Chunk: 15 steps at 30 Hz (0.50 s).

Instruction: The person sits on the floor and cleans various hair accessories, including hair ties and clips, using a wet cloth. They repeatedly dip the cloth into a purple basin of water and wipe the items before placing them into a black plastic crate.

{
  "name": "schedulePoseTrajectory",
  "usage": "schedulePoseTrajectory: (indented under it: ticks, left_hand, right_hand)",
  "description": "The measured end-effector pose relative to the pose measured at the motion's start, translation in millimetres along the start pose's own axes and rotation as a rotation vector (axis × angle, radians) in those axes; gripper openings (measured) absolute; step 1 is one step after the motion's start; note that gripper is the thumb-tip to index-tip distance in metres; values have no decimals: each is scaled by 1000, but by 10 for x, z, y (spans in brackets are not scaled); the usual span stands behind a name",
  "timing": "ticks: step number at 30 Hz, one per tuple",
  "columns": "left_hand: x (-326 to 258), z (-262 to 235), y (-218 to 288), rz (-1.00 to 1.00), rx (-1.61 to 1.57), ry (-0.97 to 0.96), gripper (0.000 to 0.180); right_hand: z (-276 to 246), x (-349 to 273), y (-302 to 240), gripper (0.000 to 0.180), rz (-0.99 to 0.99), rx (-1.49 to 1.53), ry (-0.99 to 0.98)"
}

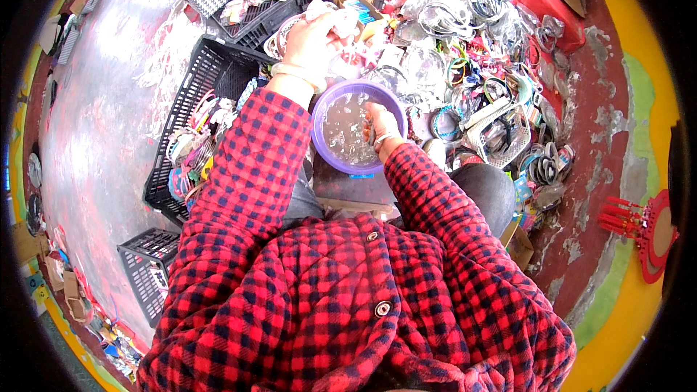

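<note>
A purple plastic bowl (356,129) is seen resting on the lap, just in front of the red-and-black checked jacket (348,297); it is filled with small clear wrappers or packets. The right hand (380,126) is dipped into the bowl at its right side, the fingers curled down among the clear pieces; whether anything is actually pinched between them cannot be told. The left hand (312,43) is stretched forward beyond the bowl's far rim, its fingers closed around a crumpled white, clear-wrapped item (335,18) held above the heap of packaged hair bands and bracelets (465,65). A black plastic crate (190,131) holding more colourful pieces is set just to the left of the bowl, a second crate (149,268) lies nearer the left knee, and a white mesh basket (504,134) sits among the bands to the right.

The sorting in hand is judged to be done best if the bowl is kept level on the lap, so that nothing slides out while one arm is extended. Only one piece should be taken at a time by the right fingers, since the clear wrappers cling and are easily lifted in clumps. The item in the left hand should be gripped lightly, its thin wrapping being readily torn or crushed.
</note>
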<state>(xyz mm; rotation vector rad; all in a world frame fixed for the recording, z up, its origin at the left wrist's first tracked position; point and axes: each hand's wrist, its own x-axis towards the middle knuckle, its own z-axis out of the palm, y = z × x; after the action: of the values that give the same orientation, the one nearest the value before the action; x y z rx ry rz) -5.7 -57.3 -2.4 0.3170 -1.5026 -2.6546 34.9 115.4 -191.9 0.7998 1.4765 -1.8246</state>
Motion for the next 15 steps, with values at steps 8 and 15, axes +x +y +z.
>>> schedulePoseTrajectory:
  ticks: [8,15]
  left_hand:
    - [-5,-61,-8,-32,-67,0,13]
    - [-1,-25,18,-64,-19,-19,14]
  right_hand:
    - [-258,97,-38,25,-86,253,-592]
    - [-235,-159,-199,27,-1,416,-406]
